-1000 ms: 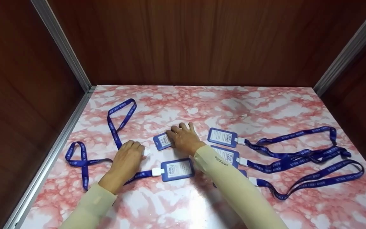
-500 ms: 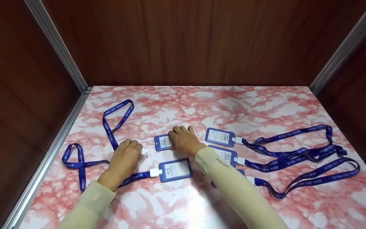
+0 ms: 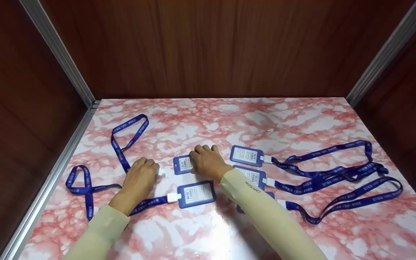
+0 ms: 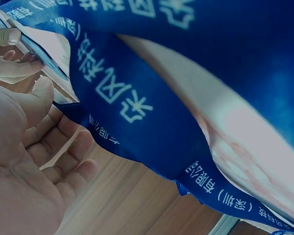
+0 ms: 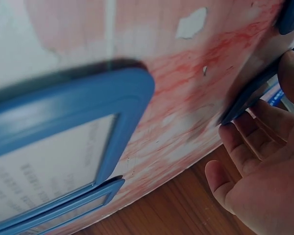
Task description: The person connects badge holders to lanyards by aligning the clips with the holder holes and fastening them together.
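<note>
My left hand (image 3: 141, 180) pinches the white clip (image 3: 161, 172) of a blue lanyard (image 3: 118, 151); most of the clip is hidden by the fingers. My right hand (image 3: 208, 162) grips the right end of a blue badge holder (image 3: 182, 165), thumb and fingers on its edges in the right wrist view. The holder's slotted end faces the clip, with a small gap between them. Just in front lies another badge holder (image 3: 197, 195), joined by a white clip (image 3: 173, 197) to a second blue lanyard (image 3: 154, 202) that passes under my left wrist.
To the right, a column of badge holders (image 3: 246, 155) with lanyards (image 3: 332, 180) spreads toward the table's right side; my right sleeve (image 3: 265, 213) covers part of it. Wooden panels (image 3: 208, 47) enclose the marbled table (image 3: 193, 122) at the back and sides.
The badge holder in my right hand has turned to lie nearly level, its slotted end now more in line with the clip. My left hand keeps its hold. The head view has shifted slightly.
</note>
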A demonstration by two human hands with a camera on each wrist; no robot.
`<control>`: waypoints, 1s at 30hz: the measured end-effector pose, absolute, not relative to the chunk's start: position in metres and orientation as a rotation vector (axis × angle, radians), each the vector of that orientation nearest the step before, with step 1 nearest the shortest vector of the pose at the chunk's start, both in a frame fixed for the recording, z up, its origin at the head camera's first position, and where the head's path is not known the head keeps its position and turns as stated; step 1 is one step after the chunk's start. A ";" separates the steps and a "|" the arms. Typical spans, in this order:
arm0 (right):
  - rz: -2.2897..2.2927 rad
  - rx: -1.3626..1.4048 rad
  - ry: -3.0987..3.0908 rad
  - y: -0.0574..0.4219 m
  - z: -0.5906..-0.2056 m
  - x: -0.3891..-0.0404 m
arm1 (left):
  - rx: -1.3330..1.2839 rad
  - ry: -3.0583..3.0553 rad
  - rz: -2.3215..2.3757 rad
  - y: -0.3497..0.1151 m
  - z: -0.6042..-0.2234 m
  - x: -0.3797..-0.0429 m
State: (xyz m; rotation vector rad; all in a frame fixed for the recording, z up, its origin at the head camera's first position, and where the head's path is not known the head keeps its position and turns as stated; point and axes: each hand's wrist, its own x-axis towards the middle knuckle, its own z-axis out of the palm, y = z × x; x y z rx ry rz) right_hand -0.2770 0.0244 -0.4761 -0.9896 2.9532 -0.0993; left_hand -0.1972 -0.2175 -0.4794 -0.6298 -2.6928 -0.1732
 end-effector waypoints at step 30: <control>-0.111 -0.951 2.944 0.026 -0.473 -0.271 | -0.636 -2.748 -0.172 -0.208 -0.482 -0.216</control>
